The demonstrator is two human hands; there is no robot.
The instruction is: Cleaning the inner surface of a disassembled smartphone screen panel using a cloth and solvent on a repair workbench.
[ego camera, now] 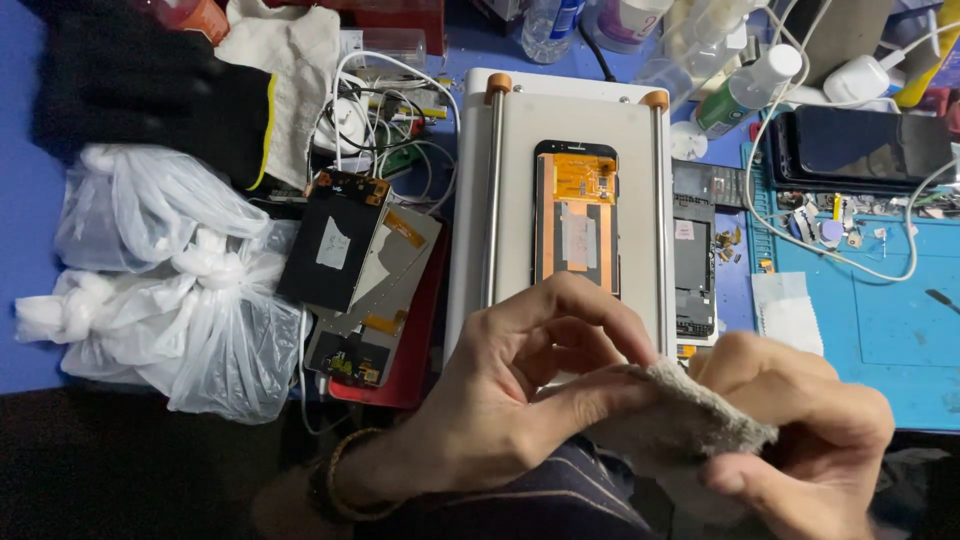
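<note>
My left hand [510,390] and my right hand [810,440] both pinch a grey, worn cloth [680,420] near the bottom edge of the head view. Just beyond them a phone screen assembly [575,215] with orange flex film lies face down on a white heating plate [515,180] that has two metal rods. The hands hover over the plate's near end; neither touches the screen.
Loose display panels [350,260] are stacked left of the plate. Knotted clear plastic bags [170,280] and a black glove [130,90] lie far left. A phone frame [692,260], a dark phone [865,145], small parts and white cables sit on the blue mat [880,320]. Bottles [745,90] stand behind.
</note>
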